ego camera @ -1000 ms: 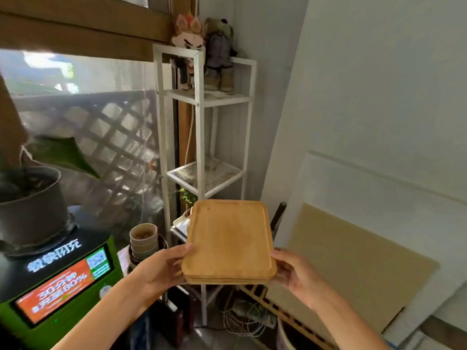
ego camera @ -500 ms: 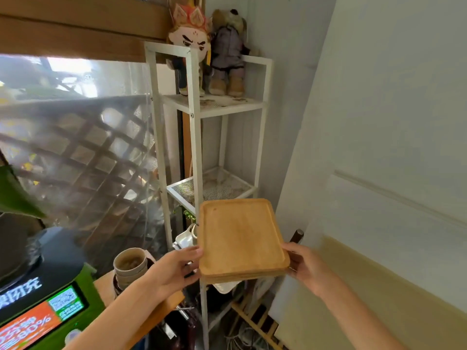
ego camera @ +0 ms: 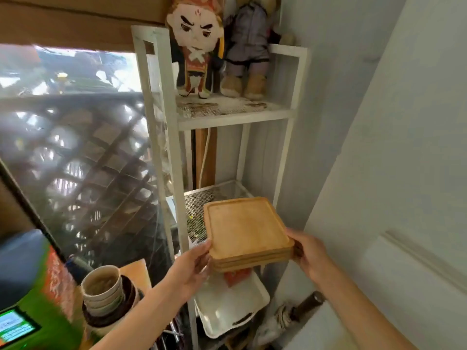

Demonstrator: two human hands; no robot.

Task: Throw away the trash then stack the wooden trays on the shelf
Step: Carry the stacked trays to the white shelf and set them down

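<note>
Wooden trays (ego camera: 246,229), a stack of about three, are held level in front of the shelf (ego camera: 174,157), their far edge reaching over the front of its middle mesh tier. Both hands are clamped on the stack from opposite sides. The left hand (ego camera: 193,267) comes up from the lower left with the forearm bare and angled upward, its fingers curled against the near-left corner and under the stack. The right hand (ego camera: 309,257) comes in from the lower right, palm turned inward, thumb on top near the right corner and fingers tucked beneath.

Each tray is a light, honey-coloured rectangle with rounded corners, a smooth flat bed and a low raised rim; the layered edges show on the near side. The shelf is a white metal frame of square tube, scuffed and grimy, with perforated mesh tiers. On its top tier stand two plush dolls (ego camera: 197,46), one with a painted face and a red and black costume, the other in a grey outfit with tan boots. A white plastic tray (ego camera: 232,306) sits tilted on a lower tier beneath the stack.

Left of the shelf, nested pale bowls (ego camera: 102,289) sit in a darker bowl on an orange worktop (ego camera: 135,270). A green machine (ego camera: 30,311) with a lit screen fills the lower left corner, blurred. A window with wooden lattice lies behind.
</note>
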